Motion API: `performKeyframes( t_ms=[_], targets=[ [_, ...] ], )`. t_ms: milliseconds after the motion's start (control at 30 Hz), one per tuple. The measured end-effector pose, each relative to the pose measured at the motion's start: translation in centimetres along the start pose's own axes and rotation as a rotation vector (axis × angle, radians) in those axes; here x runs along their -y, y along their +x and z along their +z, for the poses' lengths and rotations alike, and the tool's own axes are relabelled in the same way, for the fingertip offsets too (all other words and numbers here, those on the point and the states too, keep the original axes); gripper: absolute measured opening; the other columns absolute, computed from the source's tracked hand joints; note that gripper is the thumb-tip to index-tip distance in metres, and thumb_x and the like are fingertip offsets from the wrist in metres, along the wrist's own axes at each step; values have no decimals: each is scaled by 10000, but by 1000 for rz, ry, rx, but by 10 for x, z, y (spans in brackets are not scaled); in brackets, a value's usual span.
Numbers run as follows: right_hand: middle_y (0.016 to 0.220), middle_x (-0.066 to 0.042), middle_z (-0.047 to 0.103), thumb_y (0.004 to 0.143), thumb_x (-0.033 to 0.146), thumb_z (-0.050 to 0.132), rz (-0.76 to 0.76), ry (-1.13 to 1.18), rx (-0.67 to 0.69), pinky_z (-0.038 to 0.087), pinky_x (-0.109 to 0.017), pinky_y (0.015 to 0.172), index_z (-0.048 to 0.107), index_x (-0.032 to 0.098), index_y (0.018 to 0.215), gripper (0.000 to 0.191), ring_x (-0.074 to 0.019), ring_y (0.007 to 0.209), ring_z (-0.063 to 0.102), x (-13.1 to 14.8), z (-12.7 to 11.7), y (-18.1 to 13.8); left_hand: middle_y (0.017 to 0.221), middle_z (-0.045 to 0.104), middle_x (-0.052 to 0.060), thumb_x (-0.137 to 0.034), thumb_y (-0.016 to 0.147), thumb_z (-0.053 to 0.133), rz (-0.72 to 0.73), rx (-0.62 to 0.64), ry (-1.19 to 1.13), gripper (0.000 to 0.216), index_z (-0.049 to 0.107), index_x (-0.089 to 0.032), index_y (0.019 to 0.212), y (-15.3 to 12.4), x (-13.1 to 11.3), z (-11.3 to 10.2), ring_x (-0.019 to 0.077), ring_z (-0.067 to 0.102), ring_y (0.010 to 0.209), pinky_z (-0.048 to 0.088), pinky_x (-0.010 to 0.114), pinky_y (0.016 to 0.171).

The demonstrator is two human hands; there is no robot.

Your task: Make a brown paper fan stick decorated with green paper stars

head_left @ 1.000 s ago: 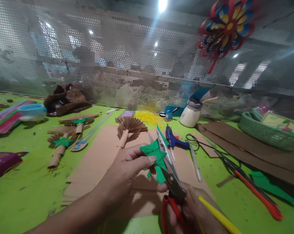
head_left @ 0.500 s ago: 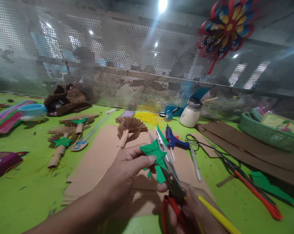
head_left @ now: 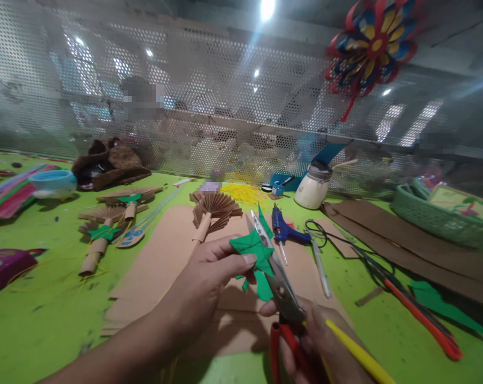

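Both hands hover above the brown card sheet (head_left: 161, 261): my left hand (head_left: 203, 282) pinches the green paper star (head_left: 252, 250) between thumb and fingertips, raised off the sheet so the blades can reach its edge. My right hand (head_left: 317, 346) is closed around the scissors (head_left: 279, 282), with a yellow stick (head_left: 357, 354) tucked alongside and the blades lying against the star's right side. No writing is readable on anything.

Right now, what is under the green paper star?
Brown cardboard sheets lie on the table below the green paper star. The left hand and scissors cover the rest.

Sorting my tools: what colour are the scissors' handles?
Red handles on the scissors in the right hand, seen in the head view.
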State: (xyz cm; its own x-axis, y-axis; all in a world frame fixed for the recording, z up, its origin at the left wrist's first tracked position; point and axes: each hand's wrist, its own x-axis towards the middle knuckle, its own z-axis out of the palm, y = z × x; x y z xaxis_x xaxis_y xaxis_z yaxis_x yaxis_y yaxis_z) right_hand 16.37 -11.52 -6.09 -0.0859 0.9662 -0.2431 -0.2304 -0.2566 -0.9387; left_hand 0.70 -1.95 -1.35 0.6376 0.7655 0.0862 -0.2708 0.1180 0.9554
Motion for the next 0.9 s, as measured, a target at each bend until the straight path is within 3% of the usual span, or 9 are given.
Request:
performKeyframes(
  t_ms=[100,267,367,467,633,900],
  targets=[
    [453,42,491,756,717,483,-11,-37,-17,258,-134,356,600,118,1016,663,-26,344,371,9,2,-4,706,655,35,-196,834,530,-22,54,-25,158,639,-136,739,0,-1,0,140,590,632,436,290,713],
    [506,29,532,725,724,519,2,-52,-106,315,-130,371,593,131,1028,670,-16,352,381,17,3,-6,798,679,54,-181,791,569,-29,-34,-13,106,663,-132,796,2,-1,-2,157,605,724,458,295,742],
    [471,39,501,739,662,573,-10,-24,-137,371,-154,395,606,147,1021,588,-58,395,447,19,5,-4,813,684,80,-165,751,579,-27,-37,-35,101,651,-112,798,3,-2,0,158,603,686,475,315,731],
    [467,44,473,758,539,646,-88,-16,-170,422,-191,448,618,168,1044,470,-107,476,509,22,4,-3,722,670,71,-147,701,613,-26,-56,-57,50,602,-116,737,2,-4,4,165,616,646,478,281,623],
    [616,4,570,742,415,709,-162,-7,-221,459,-246,520,616,169,1106,449,-135,556,544,26,-3,-4,614,600,-8,-112,701,612,-31,-83,12,129,497,-159,732,5,-3,3,128,592,560,414,211,502],
    [805,-38,635,755,386,690,-251,69,-218,493,-284,585,586,198,1125,428,-161,649,591,26,-11,2,662,573,-21,-91,722,609,-40,-56,145,156,602,-148,867,6,1,5,86,523,594,404,190,534]
  ],
)
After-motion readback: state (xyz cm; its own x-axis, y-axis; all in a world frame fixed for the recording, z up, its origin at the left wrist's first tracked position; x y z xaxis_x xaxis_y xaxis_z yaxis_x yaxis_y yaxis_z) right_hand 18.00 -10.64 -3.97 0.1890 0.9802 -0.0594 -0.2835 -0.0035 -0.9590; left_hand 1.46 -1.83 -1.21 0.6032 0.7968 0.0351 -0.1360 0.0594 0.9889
